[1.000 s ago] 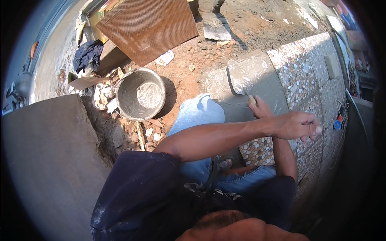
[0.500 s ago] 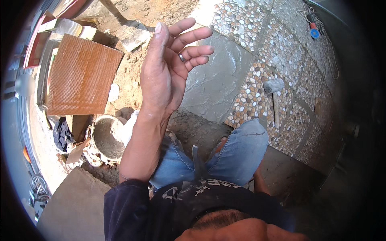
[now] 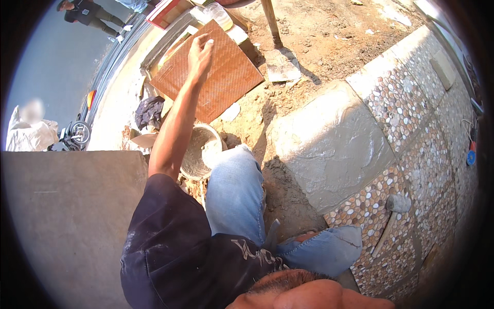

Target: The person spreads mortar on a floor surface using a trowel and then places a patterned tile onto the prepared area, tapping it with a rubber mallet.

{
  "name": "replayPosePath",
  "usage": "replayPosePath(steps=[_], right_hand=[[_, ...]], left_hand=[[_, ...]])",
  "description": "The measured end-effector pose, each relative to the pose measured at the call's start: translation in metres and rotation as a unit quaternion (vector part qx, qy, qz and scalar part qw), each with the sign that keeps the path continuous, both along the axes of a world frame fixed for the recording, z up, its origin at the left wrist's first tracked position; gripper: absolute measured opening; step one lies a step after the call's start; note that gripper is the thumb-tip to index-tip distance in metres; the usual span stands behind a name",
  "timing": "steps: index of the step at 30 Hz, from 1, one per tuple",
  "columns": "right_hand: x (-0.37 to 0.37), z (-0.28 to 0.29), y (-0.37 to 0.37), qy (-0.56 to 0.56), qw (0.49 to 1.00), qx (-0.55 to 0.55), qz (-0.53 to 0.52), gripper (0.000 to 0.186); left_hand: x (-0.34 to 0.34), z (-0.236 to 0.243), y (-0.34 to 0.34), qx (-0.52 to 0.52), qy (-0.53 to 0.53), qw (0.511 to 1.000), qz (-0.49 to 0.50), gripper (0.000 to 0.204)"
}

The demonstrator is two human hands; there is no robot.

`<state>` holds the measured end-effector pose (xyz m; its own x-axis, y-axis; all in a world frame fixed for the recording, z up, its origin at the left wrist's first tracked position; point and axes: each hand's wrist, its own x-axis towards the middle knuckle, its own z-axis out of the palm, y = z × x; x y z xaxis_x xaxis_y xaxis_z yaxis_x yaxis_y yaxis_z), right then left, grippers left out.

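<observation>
My left hand point(image 3: 199, 54) reaches to the upper edge of a brown textured square tile point(image 3: 229, 85) lying tilted on rubble. Its fingers are bent closed; what they grip, if anything, I cannot make out. Below the tile, my forearm partly hides a bucket of grey mortar point(image 3: 206, 149). My right hand is out of view. Beside my bent knees lies a bed of wet grey mortar point(image 3: 334, 144), bordered by pebble-patterned tiles point(image 3: 396, 108). A mallet point(image 3: 397, 203) rests on the tiles.
A concrete slab point(image 3: 62, 216) is at lower left, a wooden pole point(image 3: 270, 26) stands in dirt at the top. A person point(image 3: 90, 18), a motorcycle point(image 3: 74, 136) and a white sack point(image 3: 28, 134) are at upper left. A blue-red tool point(image 3: 471, 154) with cord lies far right.
My left hand has swung up and forward onto the brown tile, its fingers more bent than before. My view has shifted, and my right arm has dropped out of sight.
</observation>
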<state>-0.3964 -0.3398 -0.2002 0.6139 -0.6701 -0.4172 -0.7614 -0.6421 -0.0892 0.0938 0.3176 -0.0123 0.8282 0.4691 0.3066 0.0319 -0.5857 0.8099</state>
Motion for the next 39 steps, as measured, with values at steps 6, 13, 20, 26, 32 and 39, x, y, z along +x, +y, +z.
replayPosePath(steps=[6,13,20,26,32,39], right_hand=[[-0.009,0.015,-0.018,0.039,0.998,-0.043,-0.02,0.051],[-0.015,0.071,-0.041,0.057,0.991,-0.117,-0.035,0.051],[0.086,0.155,-0.071,-0.139,0.974,-0.177,-0.009,0.05],[0.273,0.185,0.001,-0.262,0.951,0.084,0.14,0.038],[0.409,0.193,0.227,-0.15,0.861,0.321,0.366,0.037],[0.423,0.13,0.422,-0.133,0.711,0.573,0.385,0.056]], left_hand=[[0.007,-0.035,0.204,0.275,0.2,0.918,0.204,0.045],[0.007,-0.086,0.32,0.395,0.363,0.831,0.146,0.063],[0.0,-0.072,0.29,0.297,0.334,0.893,0.057,0.057],[-0.039,-0.035,0.251,0.288,0.257,0.922,-0.035,0.047],[-0.034,0.008,0.145,0.361,0.219,0.899,-0.115,0.037],[-0.028,0.039,0.077,0.451,0.263,0.834,-0.18,0.035]])
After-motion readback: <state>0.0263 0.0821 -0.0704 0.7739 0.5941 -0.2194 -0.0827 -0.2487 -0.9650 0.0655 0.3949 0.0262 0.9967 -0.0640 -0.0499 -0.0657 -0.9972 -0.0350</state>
